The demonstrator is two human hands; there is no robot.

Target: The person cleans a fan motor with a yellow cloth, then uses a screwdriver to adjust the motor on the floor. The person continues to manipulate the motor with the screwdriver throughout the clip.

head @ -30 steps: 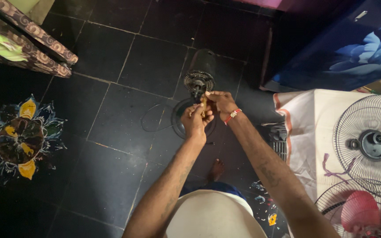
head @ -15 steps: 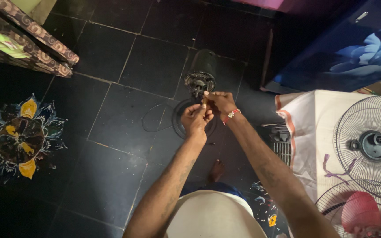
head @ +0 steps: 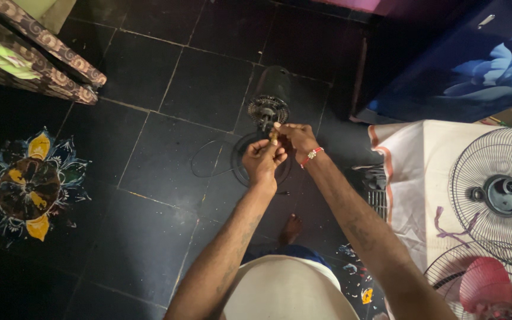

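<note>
A dark fan motor (head: 269, 104) stands on its round base (head: 239, 167) on the black tiled floor, with no grille or blades on it. My left hand (head: 262, 160) and my right hand (head: 296, 137) meet just in front of the motor's face. Both pinch a small yellowish tool or part (head: 274, 136) between the fingers; what it is I cannot make out. A red and white band sits on my right wrist (head: 310, 155). A thin black cord (head: 208, 160) loops on the floor left of the base.
A white cloth (head: 416, 178) at right carries a wire fan grille (head: 496, 189) and a pink fan blade (head: 493, 284). A painted floor pattern (head: 28, 184) lies at left. Patterned furniture (head: 31, 53) sits at top left, a blue flowered cabinet (head: 475, 59) at top right. My foot (head: 291, 228) shows below.
My hands have stayed at the motor's front with only small finger shifts around the yellowish piece. The view has shifted slightly.
</note>
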